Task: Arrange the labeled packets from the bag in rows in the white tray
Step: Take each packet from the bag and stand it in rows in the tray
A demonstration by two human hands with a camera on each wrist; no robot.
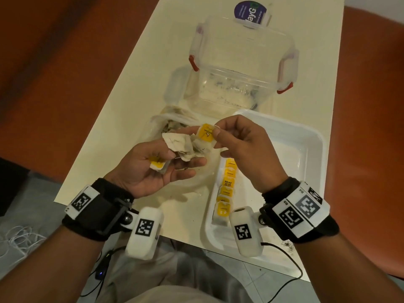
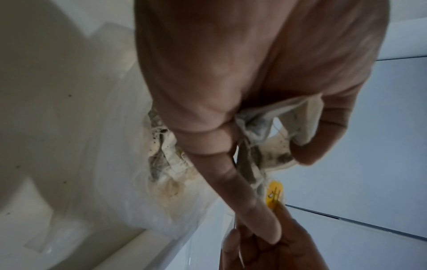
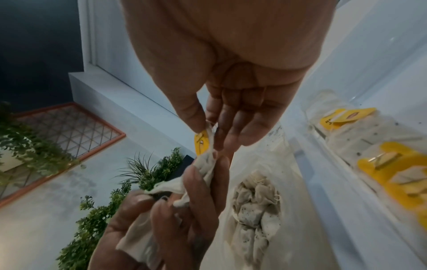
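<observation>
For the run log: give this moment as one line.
left hand: holds packet clump | right hand: pinches one packet | tray: one row begun | bag: packets left

Yellow-labeled packets line the white tray's left edge.

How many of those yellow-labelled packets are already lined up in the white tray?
6, as far as the head view shows: one row along the left side of the white tray, from the farthest packet to the nearest packet. The right hand may hide more.
</observation>
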